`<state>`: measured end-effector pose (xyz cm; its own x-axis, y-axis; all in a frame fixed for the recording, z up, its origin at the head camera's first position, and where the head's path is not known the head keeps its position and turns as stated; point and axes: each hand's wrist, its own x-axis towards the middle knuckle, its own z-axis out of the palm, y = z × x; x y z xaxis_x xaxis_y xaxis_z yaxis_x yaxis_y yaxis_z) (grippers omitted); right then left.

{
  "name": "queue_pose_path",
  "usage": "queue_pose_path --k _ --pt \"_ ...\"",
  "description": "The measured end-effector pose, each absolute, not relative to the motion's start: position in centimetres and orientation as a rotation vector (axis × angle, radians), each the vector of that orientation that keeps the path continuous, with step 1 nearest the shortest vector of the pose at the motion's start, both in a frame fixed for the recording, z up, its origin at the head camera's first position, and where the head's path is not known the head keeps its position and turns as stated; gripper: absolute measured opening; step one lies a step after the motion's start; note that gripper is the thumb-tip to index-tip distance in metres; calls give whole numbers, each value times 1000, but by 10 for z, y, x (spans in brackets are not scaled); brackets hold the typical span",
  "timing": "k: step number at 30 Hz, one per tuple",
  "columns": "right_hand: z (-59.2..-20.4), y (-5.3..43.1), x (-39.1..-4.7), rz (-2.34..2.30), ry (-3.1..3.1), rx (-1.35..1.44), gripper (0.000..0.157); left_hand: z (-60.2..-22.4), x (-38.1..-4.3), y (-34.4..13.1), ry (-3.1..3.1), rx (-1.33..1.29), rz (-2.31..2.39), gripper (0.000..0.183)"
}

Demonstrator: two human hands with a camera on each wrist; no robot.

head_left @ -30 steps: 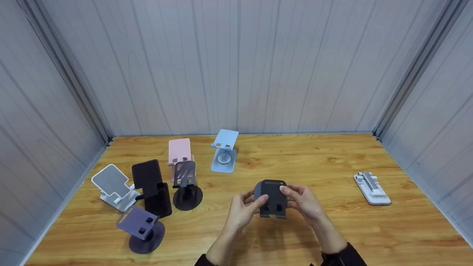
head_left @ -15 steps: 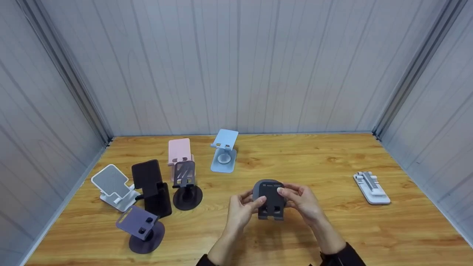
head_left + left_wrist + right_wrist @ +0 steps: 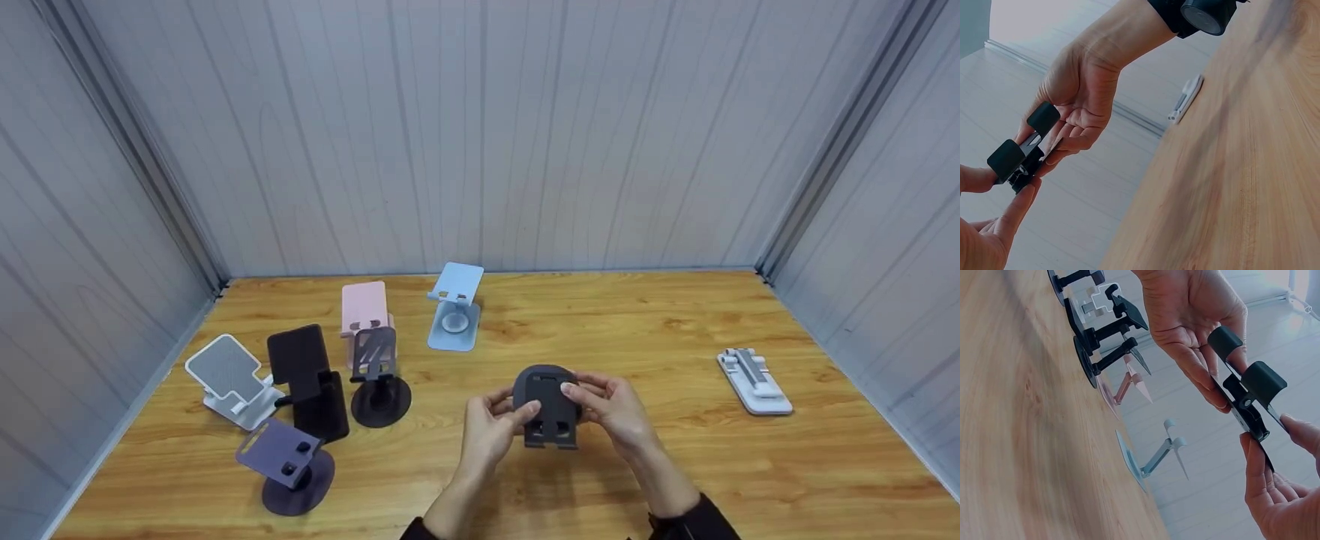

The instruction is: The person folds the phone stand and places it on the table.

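A dark grey phone stand (image 3: 553, 401) with a rounded base is held up above the table, folded nearly flat. My left hand (image 3: 489, 429) pinches its left side, thumb on the front plate and fingers behind. On the other side my right hand (image 3: 616, 411) grips it the same way, thumb near the upper right of the plate. Both wrist views show the stand edge-on: two curved lips (image 3: 1043, 119) stick out from the plate, and a hinge (image 3: 1248, 403) lies between plate and base. Part of the base is hidden behind the plate and fingers.
Unfolded phone stands stand to the left: white (image 3: 225, 367), black (image 3: 300, 360), purple (image 3: 277, 454), pink (image 3: 364, 304) and dark grey (image 3: 381, 401). A light blue one (image 3: 454, 330) is farther back. A folded white stand (image 3: 754, 382) lies right. Panel walls (image 3: 480, 135) enclose the wooden table (image 3: 637, 322).
The stand's plate has shifted slightly down and left against its round base, so more of the base shows above it. The hands have barely moved; the other stands are still.
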<state>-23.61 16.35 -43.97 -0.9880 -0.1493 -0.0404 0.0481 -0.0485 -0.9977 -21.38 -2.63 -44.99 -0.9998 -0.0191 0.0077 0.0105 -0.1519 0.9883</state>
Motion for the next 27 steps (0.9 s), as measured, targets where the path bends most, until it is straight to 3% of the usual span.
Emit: queue_pose_path --k 12,20,27 --pt "-442 162 -236 -2140 2153 -104 45 -452 -214 -25 -2042 13 -2348 29" --pt "-443 164 -239 -2127 2111 -85 48 -453 -215 -25 -2018 22 -2365 33" --pt "-441 166 -239 -2144 2040 -116 31 -449 -215 -30 -1939 75 -2366 41"
